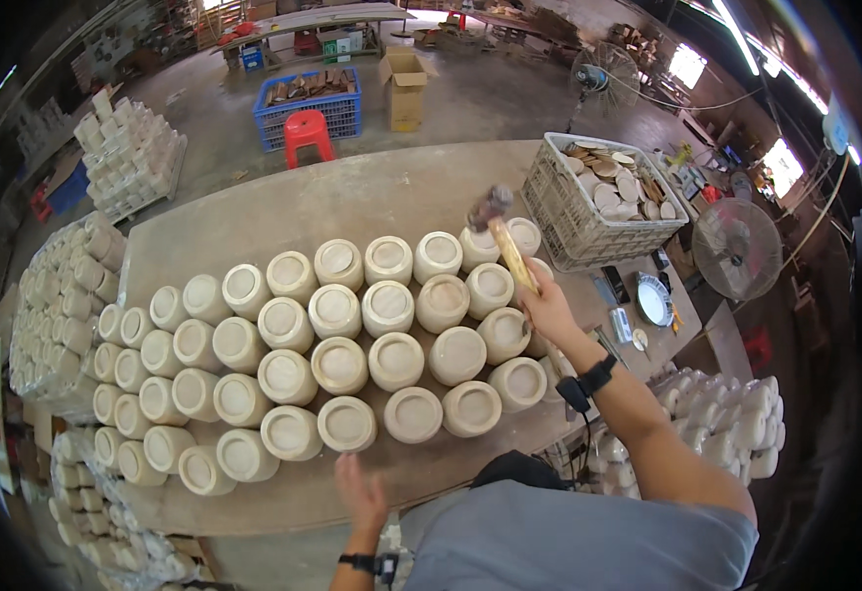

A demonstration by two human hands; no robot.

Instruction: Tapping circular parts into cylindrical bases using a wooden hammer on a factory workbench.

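My right hand [547, 307] grips the wooden handle of a hammer [503, 234], its dark head raised above the far right of the pale round wooden pots [340, 364]. Several rows of these pots stand upside down, packed together on the wooden table [352, 197]. Down at the near table edge, my left hand [362, 494] hangs with fingers apart, empty, just in front of the closest pot [347, 424]. A black band sits on each wrist.
A grey plastic crate [603, 202] of round wooden discs stands at the table's far right. More pots are stacked at the left [57, 305] and lower right [736, 419]. A floor fan [738, 248], a blue crate [308, 103], a red stool [308, 133] and a cardboard box [406, 89] stand beyond.
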